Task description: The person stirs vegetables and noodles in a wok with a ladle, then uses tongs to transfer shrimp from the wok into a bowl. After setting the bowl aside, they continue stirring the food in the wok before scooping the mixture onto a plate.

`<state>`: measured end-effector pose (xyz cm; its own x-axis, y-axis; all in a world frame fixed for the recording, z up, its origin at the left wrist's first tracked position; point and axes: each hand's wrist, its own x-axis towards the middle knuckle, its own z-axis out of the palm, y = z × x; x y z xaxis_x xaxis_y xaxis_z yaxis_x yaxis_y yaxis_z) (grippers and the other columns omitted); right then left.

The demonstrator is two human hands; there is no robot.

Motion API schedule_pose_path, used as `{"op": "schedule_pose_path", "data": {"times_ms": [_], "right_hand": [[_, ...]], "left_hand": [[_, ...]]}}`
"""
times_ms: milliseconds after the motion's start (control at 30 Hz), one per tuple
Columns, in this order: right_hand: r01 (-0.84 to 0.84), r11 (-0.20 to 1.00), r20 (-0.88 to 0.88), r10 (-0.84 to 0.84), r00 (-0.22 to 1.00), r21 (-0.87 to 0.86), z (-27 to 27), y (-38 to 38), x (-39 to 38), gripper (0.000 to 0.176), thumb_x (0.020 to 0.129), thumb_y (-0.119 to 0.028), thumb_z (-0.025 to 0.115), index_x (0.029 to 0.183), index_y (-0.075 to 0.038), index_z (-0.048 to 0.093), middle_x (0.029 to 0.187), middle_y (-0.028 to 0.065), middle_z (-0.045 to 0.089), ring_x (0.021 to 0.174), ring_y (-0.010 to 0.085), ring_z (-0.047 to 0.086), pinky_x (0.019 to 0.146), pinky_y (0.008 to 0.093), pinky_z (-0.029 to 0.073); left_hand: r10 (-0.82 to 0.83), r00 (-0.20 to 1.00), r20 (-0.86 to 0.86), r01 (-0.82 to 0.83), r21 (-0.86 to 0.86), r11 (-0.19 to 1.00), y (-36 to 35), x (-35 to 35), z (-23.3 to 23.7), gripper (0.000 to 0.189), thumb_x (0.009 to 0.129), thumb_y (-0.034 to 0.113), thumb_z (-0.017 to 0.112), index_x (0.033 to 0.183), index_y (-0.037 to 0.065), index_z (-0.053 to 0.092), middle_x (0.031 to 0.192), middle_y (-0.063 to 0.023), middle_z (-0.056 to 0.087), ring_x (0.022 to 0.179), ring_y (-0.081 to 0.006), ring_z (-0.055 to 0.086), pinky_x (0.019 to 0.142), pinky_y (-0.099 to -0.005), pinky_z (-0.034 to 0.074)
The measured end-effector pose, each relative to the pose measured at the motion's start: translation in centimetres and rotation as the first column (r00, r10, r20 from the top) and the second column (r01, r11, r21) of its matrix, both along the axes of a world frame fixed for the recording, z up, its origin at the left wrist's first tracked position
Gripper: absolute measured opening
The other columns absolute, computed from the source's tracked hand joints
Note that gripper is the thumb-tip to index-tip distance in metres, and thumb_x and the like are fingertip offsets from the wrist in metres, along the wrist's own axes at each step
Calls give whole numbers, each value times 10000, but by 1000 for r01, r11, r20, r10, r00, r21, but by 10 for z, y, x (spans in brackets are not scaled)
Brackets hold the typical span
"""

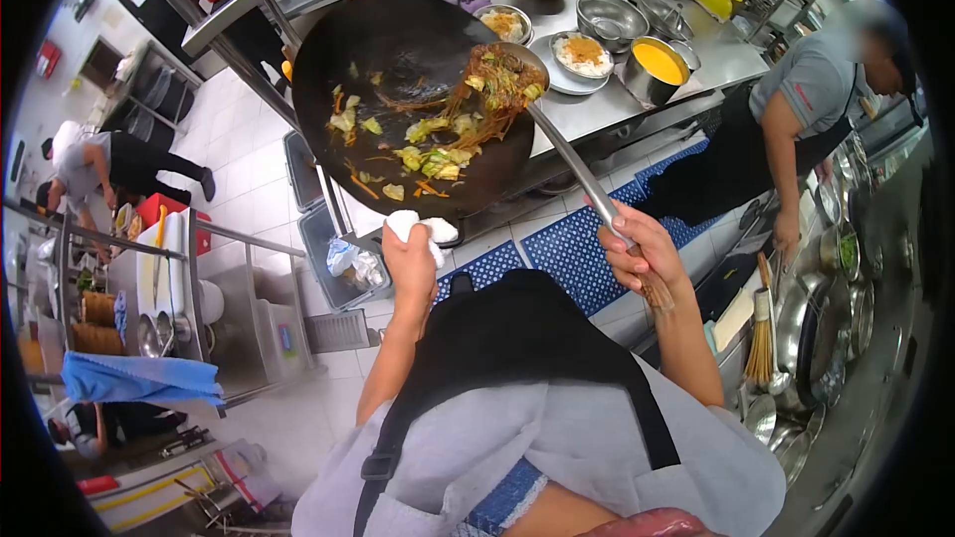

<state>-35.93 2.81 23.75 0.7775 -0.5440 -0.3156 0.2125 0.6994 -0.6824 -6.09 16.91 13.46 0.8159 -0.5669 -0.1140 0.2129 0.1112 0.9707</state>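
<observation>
My left hand (406,264) is closed around a folded white cloth (438,231) at the near rim of a large black wok (388,35). The cloth hides whatever part of the wok it covers. The wok is tilted beside the steel table, with cabbage pieces (438,161), carrot strips and noodle strands inside. My right hand (642,254) grips the long handle of a metal ladle (577,167). Brown noodles with vegetables (505,80) are heaped in the ladle's bowl, over the wok's right side.
On the steel table (731,58) stand a rice bowl (583,55) on a plate, a pot of yellow liquid (659,62) and several metal bowls (611,20). A co-worker (806,99) stands at right near stacked pans. A grey bin (343,259) sits below left; another person (95,164) bends farther off.
</observation>
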Motion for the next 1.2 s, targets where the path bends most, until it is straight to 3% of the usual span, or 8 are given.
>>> {"op": "schedule_pose_path", "data": {"times_ms": [233,433,500,600,633,767,867,1200], "right_hand": [[-78,990,-70,70,995,-114,-32,-70,-13,414,1071,-151,526,1468,-56,457,771,10,491,455,17,421,351,205,424],[-193,912,-304,80,949,-362,-74,-102,-1,560,988,-72,590,1525,-68,432,728,-10,505,461,48,472,360,229,411],[-301,822,-470,46,882,-484,-94,-113,1,672,942,-44,621,1577,-96,408,735,58,630,524,154,604,446,331,506],[-479,214,-523,-421,741,-851,-112,-105,-4,705,925,-34,632,1587,-138,414,907,180,744,699,320,714,668,431,570],[-513,277,-582,-427,692,-813,-101,-99,-3,730,904,-7,633,1587,-136,410,1130,278,714,1011,490,684,905,492,537],[-381,257,-445,-273,853,-888,-94,-107,1,758,901,-3,680,1593,-158,414,1306,280,649,1189,443,637,1007,455,506],[-280,47,-283,-205,937,-959,-93,-119,42,768,898,-3,696,1594,-156,412,1293,264,659,1178,445,639,998,460,510],[-285,-23,-278,-165,946,-958,-114,-145,119,763,902,-6,671,1577,-282,443,1160,182,657,1057,416,647,933,476,522]], "left_hand": [[342,910,233,-343,-36,939,-16,-34,-4,210,859,12,546,1069,4,557,945,-75,624,801,-168,609,725,-312,508],[448,853,266,-437,-104,894,-35,-47,-4,216,880,6,536,1096,-3,543,955,-75,629,807,-175,634,740,-315,520],[453,868,204,-436,-123,891,-42,-50,1,213,893,23,540,1102,-22,534,985,-97,630,871,-186,612,805,-330,505],[458,865,204,-441,-125,889,-46,-50,2,206,902,34,542,1100,-21,528,1001,-98,620,892,-187,592,825,-330,496],[461,861,217,-444,-125,887,-47,-49,1,202,903,35,542,1098,-16,527,1002,-93,616,886,-184,588,819,-327,495],[467,865,184,-438,-179,881,-51,-42,-4,198,906,47,550,1098,4,526,980,-69,594,846,-158,560,769,-306,483],[455,883,115,-427,-202,881,-56,-42,-1,209,899,47,555,1102,9,527,969,-63,600,829,-147,562,753,-298,482],[384,918,96,-355,-230,906,-58,-35,12,156,863,25,561,1017,28,543,878,-43,589,736,-129,552,655,-288,464]]}}
